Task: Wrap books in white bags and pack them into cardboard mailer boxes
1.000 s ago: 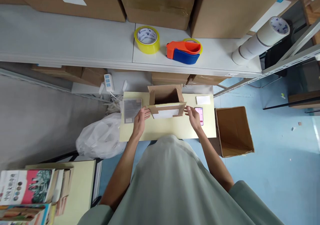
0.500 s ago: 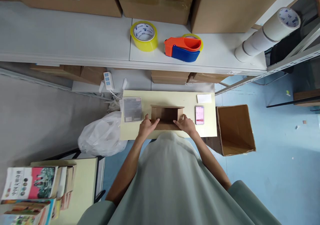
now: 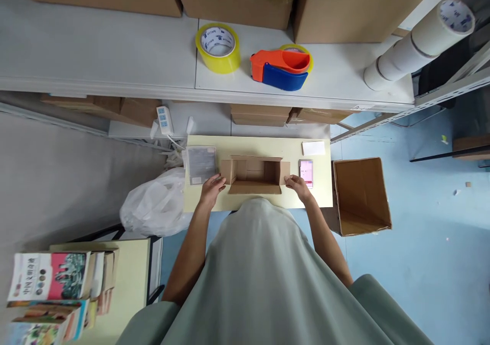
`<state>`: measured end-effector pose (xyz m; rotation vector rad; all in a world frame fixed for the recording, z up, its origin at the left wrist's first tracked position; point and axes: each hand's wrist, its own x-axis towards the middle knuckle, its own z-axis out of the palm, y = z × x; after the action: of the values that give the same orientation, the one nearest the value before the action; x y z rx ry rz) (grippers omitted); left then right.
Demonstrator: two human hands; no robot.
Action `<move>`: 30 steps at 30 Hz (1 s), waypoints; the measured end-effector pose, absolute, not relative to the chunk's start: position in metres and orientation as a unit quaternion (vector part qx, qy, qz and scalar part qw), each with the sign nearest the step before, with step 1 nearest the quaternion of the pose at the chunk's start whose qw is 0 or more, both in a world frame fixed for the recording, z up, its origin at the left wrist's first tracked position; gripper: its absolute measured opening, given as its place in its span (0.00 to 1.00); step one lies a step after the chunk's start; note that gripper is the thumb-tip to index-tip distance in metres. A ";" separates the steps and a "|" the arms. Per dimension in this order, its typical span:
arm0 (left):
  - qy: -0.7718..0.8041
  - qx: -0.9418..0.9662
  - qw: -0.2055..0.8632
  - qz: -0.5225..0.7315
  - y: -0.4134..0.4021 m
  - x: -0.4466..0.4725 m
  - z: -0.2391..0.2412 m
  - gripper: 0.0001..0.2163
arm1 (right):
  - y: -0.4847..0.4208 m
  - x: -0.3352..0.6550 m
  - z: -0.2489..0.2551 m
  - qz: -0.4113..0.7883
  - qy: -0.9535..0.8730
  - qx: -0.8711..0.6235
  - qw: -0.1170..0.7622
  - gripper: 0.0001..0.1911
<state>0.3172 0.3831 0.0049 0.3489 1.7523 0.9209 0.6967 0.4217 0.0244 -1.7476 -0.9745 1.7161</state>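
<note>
A small cardboard box point(image 3: 255, 187) stands on the pale yellow table point(image 3: 264, 146) with its top flaps folded outward, and its inside is bare. My left hand point(image 3: 212, 188) pinches the box's left side flap. At the opposite end, my right hand point(image 3: 297, 185) has its fingers closed on the right side flap. Left of the box lies a flat grey plastic-covered item point(image 3: 201, 165). A phone point(image 3: 306, 173) with a lit pink screen rests near my right hand, and a white slip point(image 3: 313, 148) lies behind it.
On the shelf point(image 3: 145, 59) above are a yellow tape roll point(image 3: 225, 64), an orange-and-blue tape dispenser point(image 3: 281, 69) and stacked white rolls point(image 3: 390, 65). A larger open carton point(image 3: 362, 197) stands right of the table. A white plastic bag point(image 3: 155, 202) and several books point(image 3: 49, 278) are at left.
Both hands have moved apart, outward from the box's inside to its side flaps. The side flaps are now spread outward, and the box opening looks wider.
</note>
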 end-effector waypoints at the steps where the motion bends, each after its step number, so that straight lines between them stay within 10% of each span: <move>1: 0.729 0.126 0.547 0.390 0.385 0.319 0.003 0.21 | 0.422 0.694 0.020 0.639 -0.340 -0.640 0.258 0.38; 14: 0.686 0.151 0.576 0.419 0.381 0.290 0.005 0.18 | 0.412 0.685 0.055 0.562 -0.346 -0.673 0.333 0.35; 21: 0.886 0.210 0.359 0.203 0.415 0.216 -0.009 0.32 | 0.404 0.672 0.110 0.409 -0.395 -0.740 0.360 0.36; 30: 0.912 0.200 0.357 0.036 0.450 0.180 -0.044 0.43 | 0.379 0.646 0.140 0.387 -0.395 -0.745 0.372 0.31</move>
<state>0.1798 0.4503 -0.0442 0.5177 2.3543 0.0917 0.6462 0.3793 0.1399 -1.9106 -1.0131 0.9917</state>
